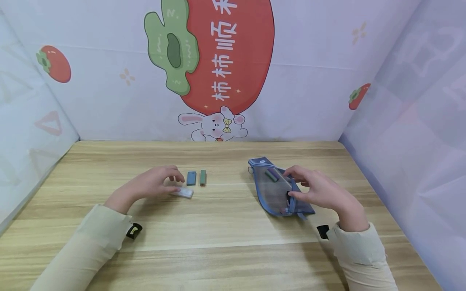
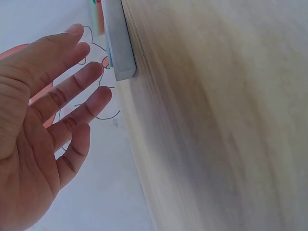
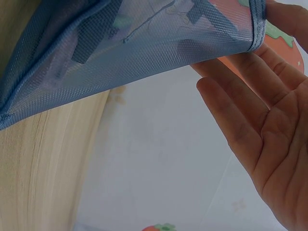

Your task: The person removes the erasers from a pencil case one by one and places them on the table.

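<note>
In the head view my left hand (image 1: 156, 182) hovers at a small white block (image 1: 183, 193) that looks like an eraser. Its fingers are loosely bent, and the left wrist view shows a gap between the fingertips and the block (image 2: 119, 43). Just behind lie a blue block (image 1: 191, 178) and a green block (image 1: 203, 178). My right hand (image 1: 320, 188) holds a blue mesh zip pouch (image 1: 267, 194) by its right edge, thumb in front and fingers behind. Through the mesh, green and purple pieces (image 1: 272, 174) show; other contents are blurred.
Everything lies on a wood-grain table (image 1: 204, 250). A printed backdrop (image 1: 309, 93) stands along its far edge, with white side panels to the left and right. Black wrist straps (image 1: 134, 230) show at both cuffs.
</note>
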A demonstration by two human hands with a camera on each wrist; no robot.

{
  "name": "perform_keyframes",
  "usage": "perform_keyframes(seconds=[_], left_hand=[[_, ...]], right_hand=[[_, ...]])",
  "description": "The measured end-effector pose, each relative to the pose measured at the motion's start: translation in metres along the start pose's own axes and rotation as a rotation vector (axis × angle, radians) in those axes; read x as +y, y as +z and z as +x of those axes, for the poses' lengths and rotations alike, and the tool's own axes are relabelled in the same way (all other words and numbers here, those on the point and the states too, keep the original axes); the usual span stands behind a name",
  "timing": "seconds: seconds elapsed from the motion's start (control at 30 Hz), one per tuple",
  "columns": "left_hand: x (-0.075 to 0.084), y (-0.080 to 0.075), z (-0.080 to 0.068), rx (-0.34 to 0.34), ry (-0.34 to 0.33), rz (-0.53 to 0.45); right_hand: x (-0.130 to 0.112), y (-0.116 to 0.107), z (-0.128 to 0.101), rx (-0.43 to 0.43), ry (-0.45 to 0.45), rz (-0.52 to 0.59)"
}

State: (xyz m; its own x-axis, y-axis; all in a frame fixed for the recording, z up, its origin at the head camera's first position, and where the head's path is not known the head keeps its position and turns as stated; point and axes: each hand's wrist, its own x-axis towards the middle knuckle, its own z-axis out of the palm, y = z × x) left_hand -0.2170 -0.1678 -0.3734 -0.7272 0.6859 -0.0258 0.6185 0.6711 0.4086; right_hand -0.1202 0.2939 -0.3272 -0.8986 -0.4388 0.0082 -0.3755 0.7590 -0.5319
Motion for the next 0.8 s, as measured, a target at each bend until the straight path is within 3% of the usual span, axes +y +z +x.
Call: perform_keyframes(seconds=[0.8], left_hand=[[0.021, 0.007, 0.012, 0.019, 0.08, -0.05]], right_hand=[[-0.004, -0.003, -0.002, 0.005, -0.023, 0.0]])
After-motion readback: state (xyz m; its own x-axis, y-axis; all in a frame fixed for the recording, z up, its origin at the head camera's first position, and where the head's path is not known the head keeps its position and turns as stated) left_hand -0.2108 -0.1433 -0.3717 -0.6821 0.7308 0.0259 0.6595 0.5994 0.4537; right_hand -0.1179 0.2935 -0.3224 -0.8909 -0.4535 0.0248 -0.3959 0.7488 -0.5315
